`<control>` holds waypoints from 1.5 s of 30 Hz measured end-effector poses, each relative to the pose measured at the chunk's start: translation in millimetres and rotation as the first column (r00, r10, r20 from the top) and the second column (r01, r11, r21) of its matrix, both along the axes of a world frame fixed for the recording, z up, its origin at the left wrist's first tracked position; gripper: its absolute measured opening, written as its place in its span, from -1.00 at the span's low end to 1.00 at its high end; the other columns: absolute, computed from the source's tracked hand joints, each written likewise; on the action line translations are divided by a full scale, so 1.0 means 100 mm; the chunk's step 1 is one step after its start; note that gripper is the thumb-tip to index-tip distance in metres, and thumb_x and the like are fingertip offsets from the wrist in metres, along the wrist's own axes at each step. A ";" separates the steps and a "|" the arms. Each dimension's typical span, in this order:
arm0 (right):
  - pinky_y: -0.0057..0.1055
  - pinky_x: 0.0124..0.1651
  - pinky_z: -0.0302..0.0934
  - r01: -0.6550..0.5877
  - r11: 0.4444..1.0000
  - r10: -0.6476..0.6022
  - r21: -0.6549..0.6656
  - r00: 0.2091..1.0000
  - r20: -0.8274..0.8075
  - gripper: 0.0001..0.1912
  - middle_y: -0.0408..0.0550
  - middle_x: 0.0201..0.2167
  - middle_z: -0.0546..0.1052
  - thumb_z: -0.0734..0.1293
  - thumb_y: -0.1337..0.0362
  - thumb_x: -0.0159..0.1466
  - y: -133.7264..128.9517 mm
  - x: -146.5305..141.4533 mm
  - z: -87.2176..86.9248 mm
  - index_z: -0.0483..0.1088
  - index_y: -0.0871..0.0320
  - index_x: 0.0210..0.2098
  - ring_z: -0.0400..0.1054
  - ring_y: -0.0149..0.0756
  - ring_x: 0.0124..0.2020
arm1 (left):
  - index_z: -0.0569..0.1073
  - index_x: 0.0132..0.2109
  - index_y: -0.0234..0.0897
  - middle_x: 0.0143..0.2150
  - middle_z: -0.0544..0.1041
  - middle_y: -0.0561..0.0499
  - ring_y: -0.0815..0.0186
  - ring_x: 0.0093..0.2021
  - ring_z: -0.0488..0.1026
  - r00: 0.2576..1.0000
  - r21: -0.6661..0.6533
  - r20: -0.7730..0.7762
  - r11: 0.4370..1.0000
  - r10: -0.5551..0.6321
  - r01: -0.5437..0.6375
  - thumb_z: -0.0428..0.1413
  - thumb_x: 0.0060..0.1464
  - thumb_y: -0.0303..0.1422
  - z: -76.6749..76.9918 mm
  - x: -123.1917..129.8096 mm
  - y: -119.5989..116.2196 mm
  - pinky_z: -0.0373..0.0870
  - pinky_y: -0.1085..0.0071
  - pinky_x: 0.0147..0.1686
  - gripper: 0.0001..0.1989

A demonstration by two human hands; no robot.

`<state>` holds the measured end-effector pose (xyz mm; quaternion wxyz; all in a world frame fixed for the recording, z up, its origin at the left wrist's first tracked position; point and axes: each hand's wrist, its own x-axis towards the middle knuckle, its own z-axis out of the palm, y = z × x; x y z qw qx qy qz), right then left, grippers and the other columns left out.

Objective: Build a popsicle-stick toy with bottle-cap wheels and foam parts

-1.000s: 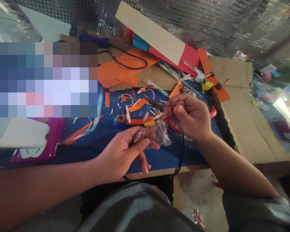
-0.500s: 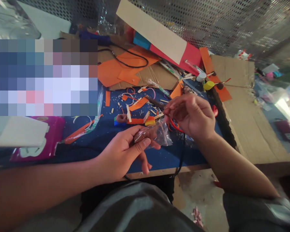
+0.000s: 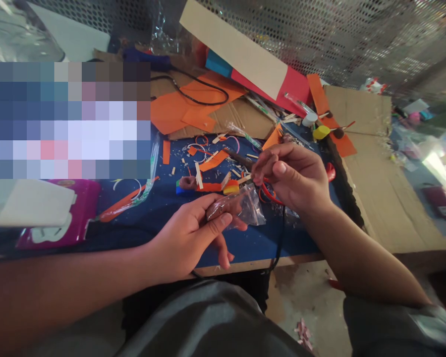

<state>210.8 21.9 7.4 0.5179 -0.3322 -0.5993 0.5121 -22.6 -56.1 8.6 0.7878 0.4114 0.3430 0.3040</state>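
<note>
"Far left?"
"Pink box on the blue surface, as before."

"Next?"
"Brown ring on a block, beyond the left hand; unchanged."

"Left hand itself?"
"Closed on a clear bag, thumb on top. Brown lump inside, at the gripped end. Bag held above the surface, same position as half a second ago."

"Right hand?"
"Right hand just beyond the bag, fingers bent, narrow. Thumb, raised half a second ago, has come down toward the fingertips. Whether a brown scrap is pinched there, cannot tell."

"Far right?"
"Yellow cap, then cardboard; neither moved."
</note>
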 end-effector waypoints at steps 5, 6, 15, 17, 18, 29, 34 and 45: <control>-0.33 -0.45 0.39 0.012 0.999 -0.012 0.048 1.000 0.008 -0.70 -0.17 -0.49 0.48 0.55 -0.03 0.36 -0.01 0.00 0.01 0.52 0.01 -0.33 0.44 -0.32 -0.48 | 0.45 0.04 -0.30 -0.06 0.66 0.00 0.49 -0.56 0.59 1.000 0.025 0.001 1.000 0.003 -0.003 0.20 0.46 -0.13 0.01 0.01 0.01 0.70 0.40 -0.33 -0.70; -0.33 -0.47 0.37 0.008 0.998 -0.008 0.054 1.000 0.003 -0.69 -0.17 -0.49 0.46 0.54 -0.03 0.37 -0.01 0.00 0.02 0.50 0.01 -0.35 0.44 -0.33 -0.50 | 0.45 0.04 -0.30 -0.05 0.66 -0.01 0.49 -0.57 0.59 1.000 0.026 0.000 1.000 0.003 -0.003 0.19 0.46 -0.13 0.01 0.01 0.01 0.70 0.39 -0.33 -0.70; -0.41 -0.67 0.12 0.000 0.999 0.001 0.043 0.999 -0.033 -0.43 -0.19 -0.51 0.32 0.48 -0.12 0.38 -0.03 0.02 0.05 0.26 0.05 -0.56 0.23 -0.45 -0.64 | 0.44 0.03 -0.29 -0.02 0.68 -0.06 0.47 -0.56 0.59 1.000 0.018 -0.005 1.000 0.004 -0.004 0.21 0.44 -0.10 0.01 0.00 0.00 0.71 0.37 -0.33 -0.68; -0.45 -0.70 0.03 -0.045 0.999 0.045 -0.003 0.998 -0.047 -0.43 -0.23 -0.54 0.28 0.48 -0.03 0.41 -0.04 0.03 0.06 0.20 0.07 -0.56 0.16 -0.51 -0.70 | 0.44 0.03 -0.29 -0.03 0.68 -0.05 0.47 -0.57 0.58 1.000 0.013 -0.007 1.000 0.007 -0.007 0.21 0.44 -0.12 0.01 0.01 0.00 0.71 0.37 -0.33 -0.69; -0.46 -0.71 0.01 -0.064 0.997 0.062 -0.031 0.997 -0.050 -0.46 -0.25 -0.54 0.29 0.49 0.01 0.40 -0.04 0.03 0.07 0.21 0.07 -0.54 0.13 -0.52 -0.71 | 0.44 0.03 -0.29 -0.04 0.67 -0.04 0.47 -0.57 0.58 1.000 0.010 -0.008 1.000 0.007 -0.006 0.21 0.44 -0.13 0.01 0.01 0.01 0.71 0.37 -0.33 -0.70; -0.46 -0.68 -0.02 -0.175 0.934 0.139 -0.311 0.981 -0.137 -0.68 -0.25 -0.49 0.42 0.49 -0.03 0.34 0.01 0.06 0.10 0.44 0.07 -0.24 0.10 -0.52 -0.71 | 0.43 0.03 -0.31 -0.04 0.67 -0.04 0.47 -0.56 0.59 1.000 0.012 0.002 1.000 0.009 -0.009 0.20 0.45 -0.17 0.02 0.01 0.01 0.70 0.40 -0.34 -0.73; -0.48 -0.66 0.10 -0.158 0.922 0.115 -0.353 0.984 -0.139 -0.67 -0.13 -0.34 0.50 0.47 -0.06 0.32 0.03 0.03 0.09 0.47 0.08 -0.27 0.38 -0.39 -0.51 | 0.42 0.00 -0.29 -0.08 0.67 -0.04 0.46 -0.58 0.57 1.000 0.001 0.009 1.000 0.027 -0.027 0.24 0.41 -0.08 0.02 0.00 0.00 0.68 0.38 -0.37 -0.64; -0.49 -0.78 -0.15 -0.092 0.964 0.079 -0.251 0.995 -0.062 -0.52 -0.43 -0.71 0.15 0.43 -0.29 0.37 -0.03 0.01 0.11 0.43 -0.03 -0.16 -0.14 -0.51 -0.81 | 0.39 -0.09 -0.29 -0.20 0.64 0.02 0.48 -0.57 0.53 0.998 -0.020 0.052 1.000 0.022 -0.021 0.29 0.32 0.09 0.02 0.00 0.01 0.67 0.40 -0.35 -0.50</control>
